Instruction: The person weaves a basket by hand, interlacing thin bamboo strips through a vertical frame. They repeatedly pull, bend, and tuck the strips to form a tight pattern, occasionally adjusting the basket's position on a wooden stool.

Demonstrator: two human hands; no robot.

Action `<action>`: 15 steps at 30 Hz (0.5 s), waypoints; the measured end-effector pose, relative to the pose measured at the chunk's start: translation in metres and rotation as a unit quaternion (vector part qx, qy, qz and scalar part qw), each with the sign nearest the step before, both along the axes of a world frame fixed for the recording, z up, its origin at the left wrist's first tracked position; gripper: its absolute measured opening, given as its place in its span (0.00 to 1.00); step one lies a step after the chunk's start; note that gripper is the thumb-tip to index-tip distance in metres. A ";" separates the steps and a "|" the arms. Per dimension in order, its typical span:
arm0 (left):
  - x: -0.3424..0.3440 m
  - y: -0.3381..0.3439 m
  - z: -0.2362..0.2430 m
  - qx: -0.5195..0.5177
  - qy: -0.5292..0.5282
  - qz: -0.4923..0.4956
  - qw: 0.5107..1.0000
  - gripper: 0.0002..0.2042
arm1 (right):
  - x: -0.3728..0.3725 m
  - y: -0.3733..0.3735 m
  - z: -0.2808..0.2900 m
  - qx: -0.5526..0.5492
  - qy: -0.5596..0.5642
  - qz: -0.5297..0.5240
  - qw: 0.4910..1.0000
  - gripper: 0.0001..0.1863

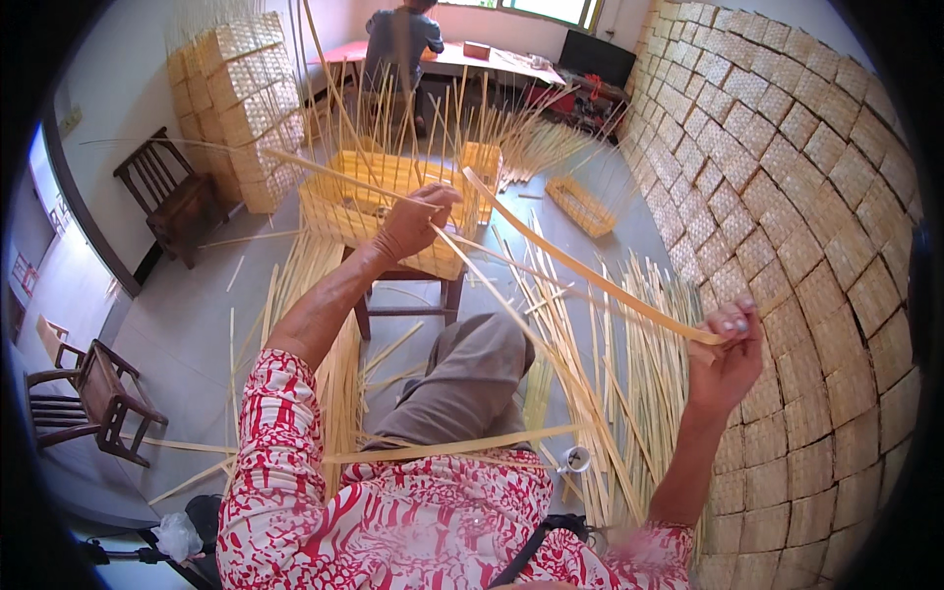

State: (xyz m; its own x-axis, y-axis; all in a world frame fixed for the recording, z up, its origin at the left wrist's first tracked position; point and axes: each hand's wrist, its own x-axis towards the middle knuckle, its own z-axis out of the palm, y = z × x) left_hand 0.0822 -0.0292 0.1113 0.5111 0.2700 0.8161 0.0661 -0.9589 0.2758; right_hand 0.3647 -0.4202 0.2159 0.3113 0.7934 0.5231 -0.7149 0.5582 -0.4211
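Observation:
My right hand [730,346], out to the right, pinches one end of a flat bamboo strip [590,273]. The strip curves up and left, its far end hanging free near my left hand. Ahead of me, my left hand [421,218] is closed on thin bamboo strips [344,179] that stick out on both sides of it. Just beyond that hand, a partly woven yellow bamboo basket [339,202] rests on a dark wooden stool [450,295], long loose strip ends rising from it. Another strip [452,447] lies across my lap.
Bundles of bamboo strips [649,344] lie right and left of my legs. A white cup [575,459] stands near my right side. Stacked woven baskets [787,246] wall the right. Wooden chairs [103,401] stand left. A person [398,49] is at a far table [511,64].

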 end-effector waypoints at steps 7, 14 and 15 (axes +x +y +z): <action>0.006 -0.011 0.004 -0.057 0.073 -0.029 0.995 0.36 | -0.032 0.020 -0.030 -0.077 0.121 0.073 0.987 0.11; 0.009 0.004 0.009 -0.063 0.113 -0.048 0.990 0.19 | -0.100 0.031 -0.031 -0.081 0.088 0.233 0.965 0.18; 0.010 -0.002 0.010 -0.059 0.126 -0.049 0.989 0.17 | -0.103 0.030 -0.026 -0.088 0.084 0.224 0.967 0.18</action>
